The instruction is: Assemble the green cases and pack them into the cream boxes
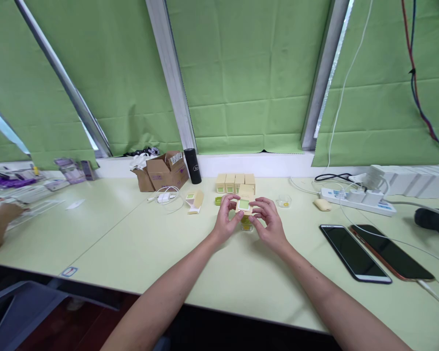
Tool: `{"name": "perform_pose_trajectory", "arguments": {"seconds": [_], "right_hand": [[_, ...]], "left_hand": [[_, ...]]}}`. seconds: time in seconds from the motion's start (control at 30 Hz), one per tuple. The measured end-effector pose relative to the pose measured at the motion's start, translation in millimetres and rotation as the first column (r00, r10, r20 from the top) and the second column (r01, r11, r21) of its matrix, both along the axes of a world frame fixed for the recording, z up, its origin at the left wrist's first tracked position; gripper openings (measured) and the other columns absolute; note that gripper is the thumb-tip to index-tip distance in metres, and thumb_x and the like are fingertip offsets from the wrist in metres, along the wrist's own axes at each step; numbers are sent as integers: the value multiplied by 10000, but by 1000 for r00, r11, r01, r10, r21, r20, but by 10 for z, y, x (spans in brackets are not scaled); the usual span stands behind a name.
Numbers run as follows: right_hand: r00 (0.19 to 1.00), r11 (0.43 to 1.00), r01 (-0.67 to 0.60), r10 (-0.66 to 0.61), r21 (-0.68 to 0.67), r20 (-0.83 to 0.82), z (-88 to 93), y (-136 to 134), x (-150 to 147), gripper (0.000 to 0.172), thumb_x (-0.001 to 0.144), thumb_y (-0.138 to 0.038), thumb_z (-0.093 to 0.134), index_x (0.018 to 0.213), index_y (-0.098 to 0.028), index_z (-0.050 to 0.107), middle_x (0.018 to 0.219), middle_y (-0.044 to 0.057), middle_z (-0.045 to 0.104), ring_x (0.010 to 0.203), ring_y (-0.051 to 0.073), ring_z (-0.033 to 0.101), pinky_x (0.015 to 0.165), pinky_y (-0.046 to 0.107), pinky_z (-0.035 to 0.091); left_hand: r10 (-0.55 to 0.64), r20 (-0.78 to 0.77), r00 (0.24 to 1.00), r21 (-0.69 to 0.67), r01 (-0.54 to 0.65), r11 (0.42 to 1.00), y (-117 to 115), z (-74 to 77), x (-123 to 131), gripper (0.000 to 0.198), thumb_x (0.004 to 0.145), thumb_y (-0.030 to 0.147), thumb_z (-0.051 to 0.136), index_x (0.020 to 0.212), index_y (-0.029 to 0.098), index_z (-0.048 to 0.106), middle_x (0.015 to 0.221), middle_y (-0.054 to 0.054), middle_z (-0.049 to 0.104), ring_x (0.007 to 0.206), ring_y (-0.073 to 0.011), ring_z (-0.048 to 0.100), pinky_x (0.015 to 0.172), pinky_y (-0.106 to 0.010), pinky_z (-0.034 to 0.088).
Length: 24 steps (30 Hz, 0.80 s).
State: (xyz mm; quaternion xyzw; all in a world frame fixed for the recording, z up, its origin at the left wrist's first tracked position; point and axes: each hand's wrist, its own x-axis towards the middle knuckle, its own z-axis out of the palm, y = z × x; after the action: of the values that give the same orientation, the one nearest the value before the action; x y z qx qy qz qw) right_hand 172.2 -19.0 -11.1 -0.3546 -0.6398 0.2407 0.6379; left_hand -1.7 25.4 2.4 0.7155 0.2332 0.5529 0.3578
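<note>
Both my hands meet over the middle of the table around a small yellow cardboard box (244, 204) with a green and white square on it. My left hand (227, 217) grips its left side, my right hand (269, 222) its right side. Just beneath the box, a small clear container (247, 226) with something yellow in it shows between my fingers; whether it touches the box I cannot tell. Behind my hands stand several similar small boxes (229, 183) in a row. A small green item (218, 200) lies by my left fingers.
An opened small box (194, 201) and a white charger (164, 197) lie left. Behind them are a brown carton (166, 170) and a black cylinder (192, 166). Rightward are a clear container (284, 200), power strip (358, 201) and two phones (354, 253) (393, 251). Another person's hand (7, 214) is far left.
</note>
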Motion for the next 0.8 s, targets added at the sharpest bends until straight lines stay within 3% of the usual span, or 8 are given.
{"name": "perform_pose_trajectory", "arguments": {"seconds": [0.23,0.8], "right_hand": [[1000,1000,10,-10,14,-5,-48,35,5,305,948,-440,687,1210,-286,666,1351,100,475,937,177,693,890,419,627],[999,999,40,-40,-21,-19,-3,23,-11,248,979,-441,632,1151,-270,679,1317,105,500,945,193,688,873,424,626]], "left_hand": [[38,-9,999,46,-38,998,7,5,6,407,925,466,689,1234,247,538,1258,-88,535,960,-189,601,928,-363,495],[182,-58,982,110,-175,978,12,-13,55,339,952,459,663,1196,253,550,1244,-78,517,940,-171,579,918,-353,506]]}}
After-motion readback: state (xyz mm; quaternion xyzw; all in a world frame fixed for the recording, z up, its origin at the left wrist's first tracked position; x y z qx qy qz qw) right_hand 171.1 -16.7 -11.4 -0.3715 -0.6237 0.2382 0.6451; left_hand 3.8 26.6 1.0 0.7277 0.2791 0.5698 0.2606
